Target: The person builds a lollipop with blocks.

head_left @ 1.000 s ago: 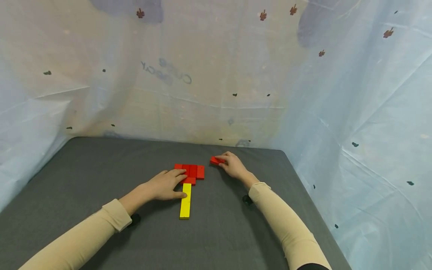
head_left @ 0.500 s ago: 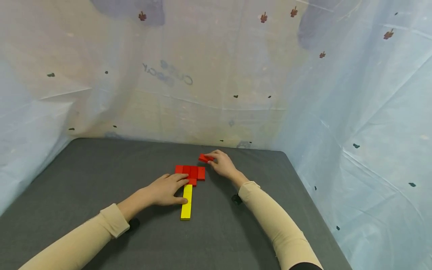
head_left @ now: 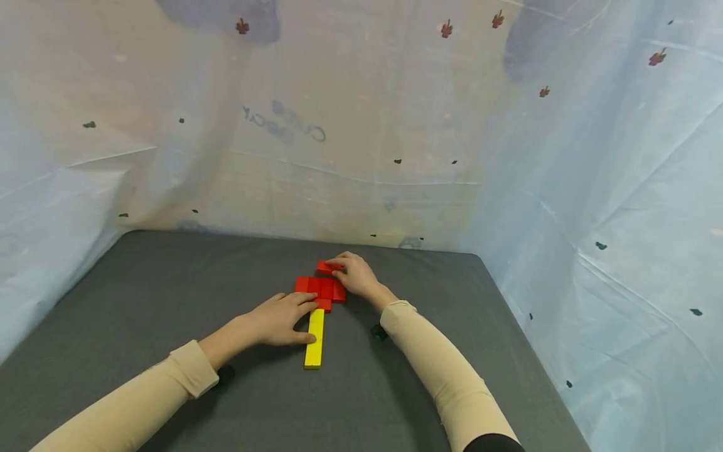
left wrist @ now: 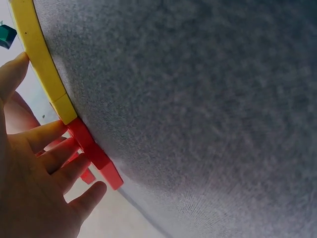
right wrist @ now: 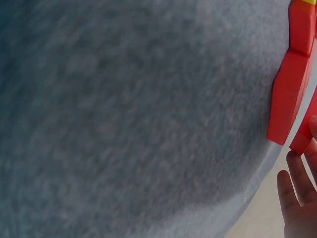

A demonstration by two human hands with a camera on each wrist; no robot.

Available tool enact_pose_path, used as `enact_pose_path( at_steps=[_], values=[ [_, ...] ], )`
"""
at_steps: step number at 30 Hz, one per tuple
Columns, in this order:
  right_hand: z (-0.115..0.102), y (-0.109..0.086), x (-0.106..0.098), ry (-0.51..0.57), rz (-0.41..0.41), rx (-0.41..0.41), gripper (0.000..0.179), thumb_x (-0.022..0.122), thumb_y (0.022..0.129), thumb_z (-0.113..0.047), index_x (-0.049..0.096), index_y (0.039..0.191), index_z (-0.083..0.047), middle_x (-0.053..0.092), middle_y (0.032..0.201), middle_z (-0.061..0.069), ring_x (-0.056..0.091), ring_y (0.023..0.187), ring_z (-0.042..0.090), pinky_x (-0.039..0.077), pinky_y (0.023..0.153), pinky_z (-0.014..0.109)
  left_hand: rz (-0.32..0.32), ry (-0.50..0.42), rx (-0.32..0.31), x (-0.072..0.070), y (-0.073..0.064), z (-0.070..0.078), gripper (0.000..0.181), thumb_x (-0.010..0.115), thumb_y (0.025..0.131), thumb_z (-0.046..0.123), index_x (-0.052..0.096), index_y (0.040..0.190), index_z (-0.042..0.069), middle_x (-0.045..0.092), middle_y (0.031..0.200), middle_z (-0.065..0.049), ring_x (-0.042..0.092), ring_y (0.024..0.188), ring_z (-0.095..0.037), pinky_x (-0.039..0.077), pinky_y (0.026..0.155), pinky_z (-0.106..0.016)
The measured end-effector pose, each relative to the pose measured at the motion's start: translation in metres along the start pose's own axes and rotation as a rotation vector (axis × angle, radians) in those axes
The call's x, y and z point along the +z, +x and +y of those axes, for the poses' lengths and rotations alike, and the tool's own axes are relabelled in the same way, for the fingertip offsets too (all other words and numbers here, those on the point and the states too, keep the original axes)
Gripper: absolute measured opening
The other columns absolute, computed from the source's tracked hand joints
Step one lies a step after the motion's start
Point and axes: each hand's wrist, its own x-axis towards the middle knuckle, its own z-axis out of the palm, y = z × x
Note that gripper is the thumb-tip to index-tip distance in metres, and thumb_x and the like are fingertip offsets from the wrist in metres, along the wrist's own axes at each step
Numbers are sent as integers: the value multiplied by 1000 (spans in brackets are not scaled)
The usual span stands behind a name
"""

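Several red blocks [head_left: 326,287] lie side by side on the grey table, with one lower red block [head_left: 324,304] in front of them. A yellow strip [head_left: 314,348] runs from there toward the person; the left wrist view shows a seam across its yellow blocks [left wrist: 42,54]. My left hand [head_left: 279,321] rests with extended fingers at the left of the red blocks, its thumb at the yellow strip. Just behind the group, my right hand [head_left: 359,277] pinches another red block [head_left: 324,267] between thumb and fingers. The right wrist view shows this held block [right wrist: 302,141] apart from the others.
The dark grey table top [head_left: 237,402] extends around the blocks. A pale printed plastic sheet [head_left: 361,125] hangs behind it and along its right side. Small dark wrist devices sit under both forearms.
My right hand has carried its red block leftward, from the right of the group to just behind it. My left hand has stayed nearly in place.
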Motion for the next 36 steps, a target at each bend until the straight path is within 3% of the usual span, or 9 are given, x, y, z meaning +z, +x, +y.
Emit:
enact_pose_path(
  at_steps=[24, 36],
  values=[
    [-6, 7, 9, -35, -76, -9, 32, 62, 106, -17, 70, 137, -17, 64, 136, 9, 60, 127, 28, 48, 110, 43, -10, 10, -1, -2, 1, 4, 83, 71, 92, 60, 51, 155, 10, 42, 163, -11, 40, 148, -31, 33, 118, -61],
    [-6, 8, 10, -4, -97, 19, 32, 60, 107, -15, 71, 136, -18, 64, 138, 7, 59, 128, 27, 47, 112, 43, -8, 2, -1, -1, 2, 2, 84, 72, 91, 60, 51, 155, 11, 42, 163, -11, 40, 148, -32, 32, 118, -61]
  ],
)
